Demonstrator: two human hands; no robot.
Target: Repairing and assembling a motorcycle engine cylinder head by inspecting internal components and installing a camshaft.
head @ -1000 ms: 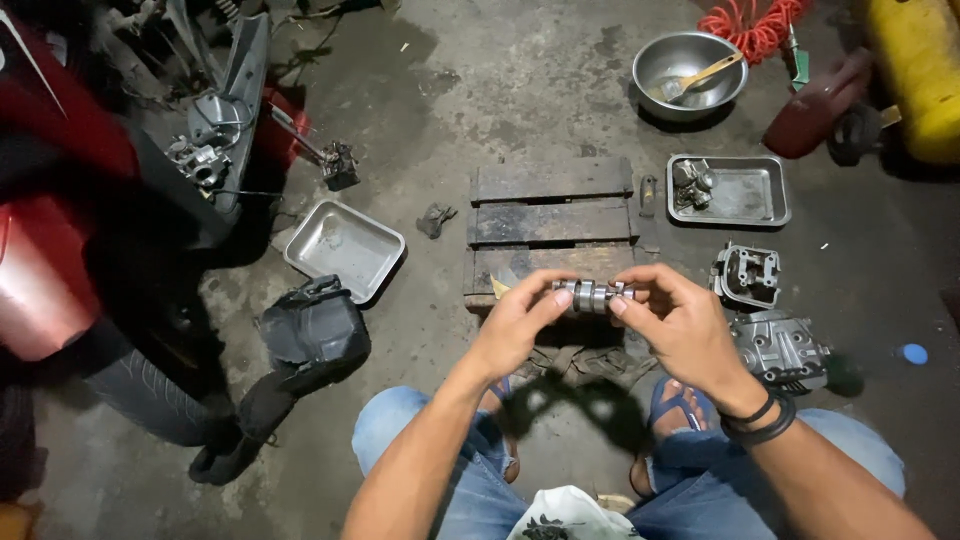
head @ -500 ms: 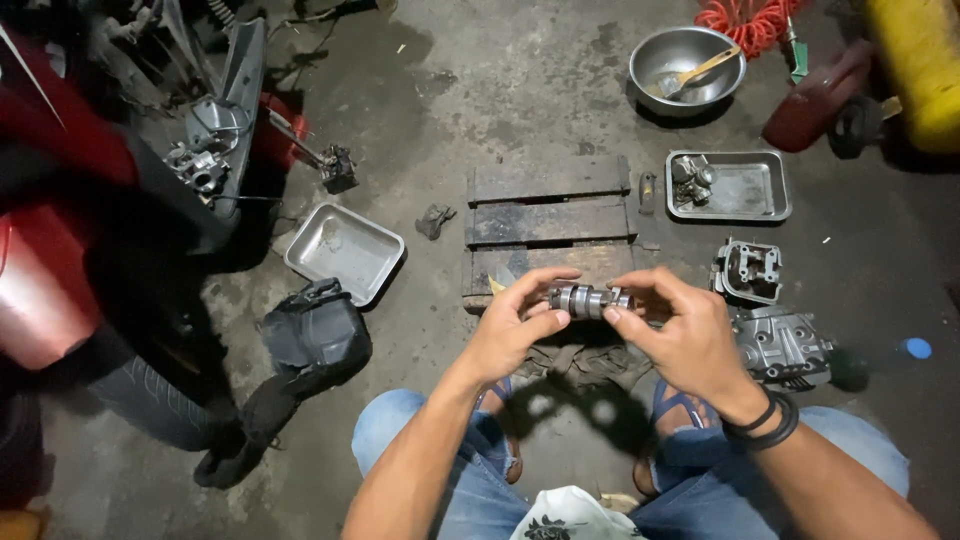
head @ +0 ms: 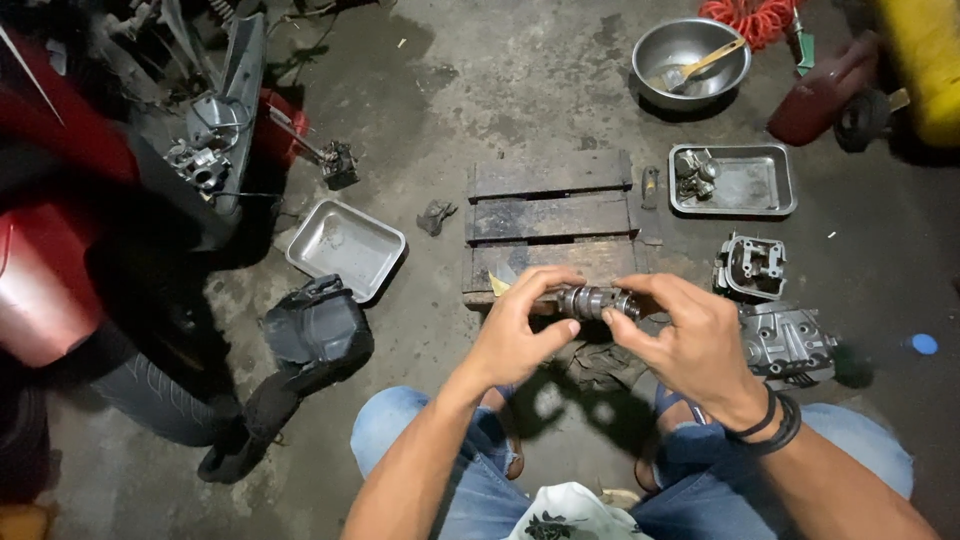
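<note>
Both hands, left [head: 520,335] and right [head: 690,335], pinched a small metal shaft [head: 597,301] (gear-ringed) above a wooden pallet [head: 550,215], apparently inspecting it; turning it next would call for steady fingertips.

Bare metal on the small shaft [head: 597,301], dull grey with a faint shine on its ridges. Just behind it, the wooden block [head: 550,215] looks rough, dark and oil-stained. Left of the block, the empty tray [head: 346,248] is smooth, brushed steel; right of the block, a second steel tray [head: 745,185] looks much the same. Beyond it, the bowl [head: 690,62] gleams, polished metal. Right of the shaft, two engine castings [head: 785,340] show matt, grainy aluminium. The concrete floor [head: 520,90] is rough and blotchy.
</note>
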